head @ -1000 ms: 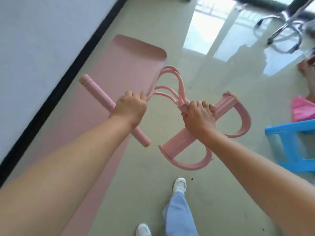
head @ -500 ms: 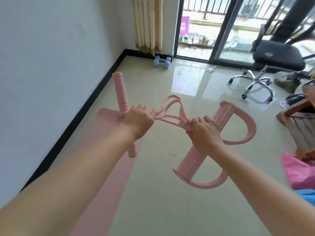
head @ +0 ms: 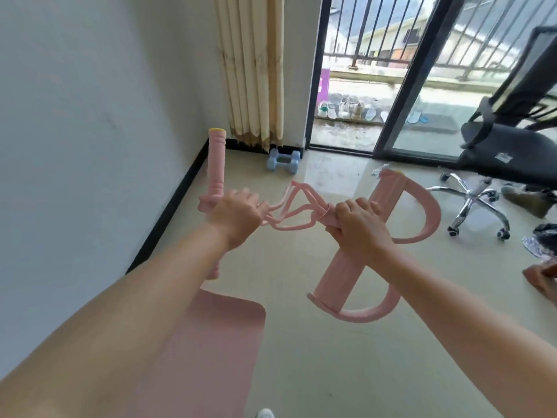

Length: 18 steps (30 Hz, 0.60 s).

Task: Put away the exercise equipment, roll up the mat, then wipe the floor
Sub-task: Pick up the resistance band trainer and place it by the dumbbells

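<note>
The flat pink exercise mat (head: 211, 342) lies unrolled on the floor, below the hands. The pink rubber pull-rope exerciser (head: 301, 211) hangs between them: left hand (head: 238, 214) closed round its upright foam handle bar (head: 216, 164), right hand (head: 358, 221) closed round its slanted foot pedal bar (head: 340, 273).

You see bright daylight from the far glass door (head: 422, 86), glare on the floor (head: 331, 176), and wide-angle edge bending.

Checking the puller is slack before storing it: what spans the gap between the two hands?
In the head view, pink elastic tubes hang in loose loops between the left hand and right hand.
</note>
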Tool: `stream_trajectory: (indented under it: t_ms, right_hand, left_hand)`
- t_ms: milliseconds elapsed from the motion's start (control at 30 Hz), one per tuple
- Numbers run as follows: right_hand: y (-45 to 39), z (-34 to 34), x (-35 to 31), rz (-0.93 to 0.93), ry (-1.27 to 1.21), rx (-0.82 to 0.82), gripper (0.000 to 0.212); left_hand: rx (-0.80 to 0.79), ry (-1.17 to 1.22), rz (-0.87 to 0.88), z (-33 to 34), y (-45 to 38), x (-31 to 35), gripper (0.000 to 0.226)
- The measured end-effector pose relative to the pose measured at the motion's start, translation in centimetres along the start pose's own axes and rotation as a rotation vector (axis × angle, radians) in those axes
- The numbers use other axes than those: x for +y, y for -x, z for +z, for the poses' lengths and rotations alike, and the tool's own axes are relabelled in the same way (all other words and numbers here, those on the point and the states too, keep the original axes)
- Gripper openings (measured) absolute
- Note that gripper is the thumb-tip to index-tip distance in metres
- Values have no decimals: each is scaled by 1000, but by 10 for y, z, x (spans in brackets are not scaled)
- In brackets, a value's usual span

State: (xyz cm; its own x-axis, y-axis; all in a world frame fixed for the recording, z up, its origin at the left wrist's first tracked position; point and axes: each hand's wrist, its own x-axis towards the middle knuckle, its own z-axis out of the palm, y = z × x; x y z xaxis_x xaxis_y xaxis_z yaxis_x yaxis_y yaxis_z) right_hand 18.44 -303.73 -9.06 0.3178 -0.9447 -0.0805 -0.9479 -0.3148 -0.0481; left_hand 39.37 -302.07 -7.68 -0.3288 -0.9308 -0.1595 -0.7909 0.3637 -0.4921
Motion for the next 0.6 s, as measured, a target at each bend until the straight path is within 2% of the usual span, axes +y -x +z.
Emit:
stream_trajectory:
  t_ms: [200,267,367,433,500,600]
  right_hand:
    - [-164,-4,31,-2,54,-69,36]
    - [-231,1,45,-19,66,-63,35]
    - [-335,11,63,-74,72,-72,34]
    - [-399,18,72,-112,83,-99,34]
    - [-455,24,78,-122,90,-126,34]
    - [-531,31,79,-123,85,-162,33]
  left_hand:
    - [-82,103,-15,25,-139,-77,40]
    - [111,23,-19,49,-195,-105,38]
    - [220,-7,-26,72,-278,-148,18]
    - [199,-4,-17,92,-333,-171,16]
    - [138,21,7,108,-382,-192,27]
    - [22,113,101,140,-439,-221,32]
